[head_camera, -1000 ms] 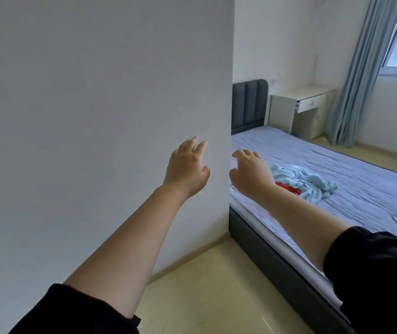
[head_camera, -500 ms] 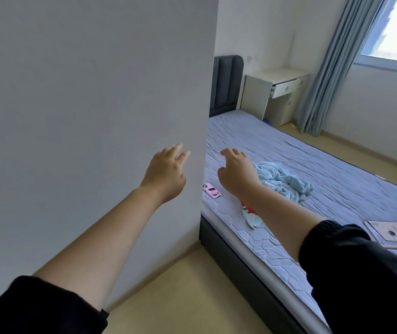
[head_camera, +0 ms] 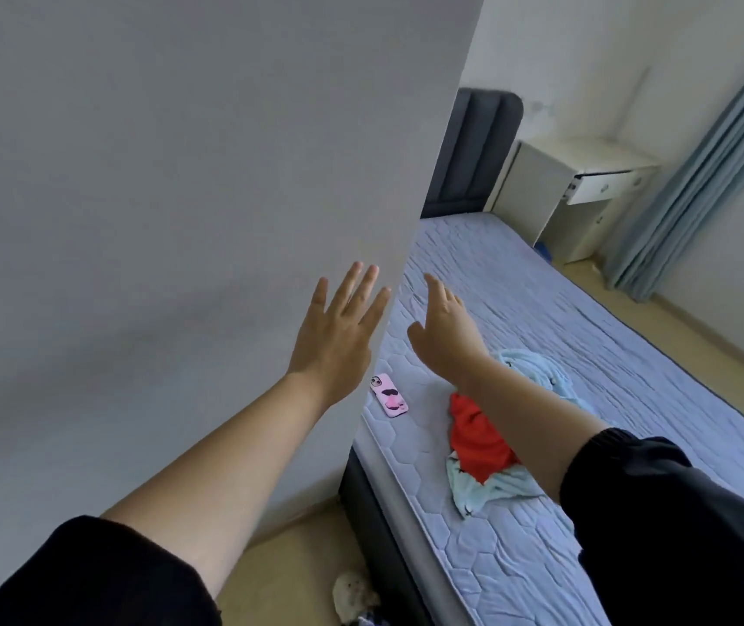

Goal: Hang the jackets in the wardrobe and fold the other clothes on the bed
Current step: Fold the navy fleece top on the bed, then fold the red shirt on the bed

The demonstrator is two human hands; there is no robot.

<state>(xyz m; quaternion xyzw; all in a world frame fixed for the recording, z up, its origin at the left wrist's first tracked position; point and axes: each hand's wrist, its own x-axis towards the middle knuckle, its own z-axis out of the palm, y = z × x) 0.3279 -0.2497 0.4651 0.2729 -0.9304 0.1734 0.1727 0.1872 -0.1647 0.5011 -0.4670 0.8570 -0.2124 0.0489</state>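
Both arms are stretched forward, bare from the pushed-up black sleeves (head_camera: 677, 512) to the wrists. The left hand (head_camera: 338, 336) is held with its back to the camera, fingers straight and fanned apart. It is set before the corner edge of a plain, matt grey-white wall (head_camera: 180, 196), which ends at the near side of the lilac-grey quilted bed (head_camera: 564, 336). Whether the wall is touched cannot be told. The right hand (head_camera: 444, 332) is raised over the bed, fingers straight and close together, thumb set apart. Nothing is held by either hand.

The bed's mattress is stitched in a hexagon pattern and is carried on a dark base. A dark grey padded headboard (head_camera: 474, 151), ribbed in upright channels, is fixed at the bed's far end. A crumpled light blue garment (head_camera: 537, 372) of soft fabric is spread on the bed near its near edge, partly hidden by the right forearm. A rumpled red garment (head_camera: 478, 436) is bunched in the middle of it. A pink rectangular phone (head_camera: 389, 395) in a patterned case is laid flat on the bed, near the same edge and apart from the garments.

A cream desk (head_camera: 541, 183) with a drawer pulled partly out is placed beside the bed's head. A pleated blue-grey curtain (head_camera: 699, 173) is hung beyond the bed's far side. A smooth pale beige floor (head_camera: 297, 558) is seen along the bed's near side.
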